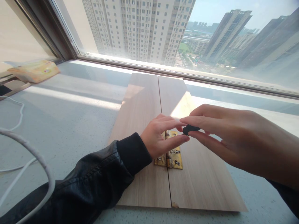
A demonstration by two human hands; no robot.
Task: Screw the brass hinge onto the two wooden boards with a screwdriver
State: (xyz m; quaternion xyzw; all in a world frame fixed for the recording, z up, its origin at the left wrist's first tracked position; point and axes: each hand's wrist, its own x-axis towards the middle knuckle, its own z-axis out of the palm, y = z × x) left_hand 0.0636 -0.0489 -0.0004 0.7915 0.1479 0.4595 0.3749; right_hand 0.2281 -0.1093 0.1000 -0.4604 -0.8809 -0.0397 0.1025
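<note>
My right hand (224,133) pinches a small black object (191,128) between its thumb and fingers; the fingers hide much of it, so its kind does not show. From the other side, the thumb and fingertips of my left hand (163,133) close around the object's left end. Beneath my left hand lies a worn brass hinge (174,155), partly covered. It spans the seam between two pale wooden boards (142,109) (198,180) lying side by side. Several screw heads show in the hinge's leaves.
The boards rest on a speckled white sill (88,115) below a large window (140,31). A yellowish soft pack (35,71) lies at the far left. A white cable (35,152) loops along the left edge, in front of my left sleeve (93,177).
</note>
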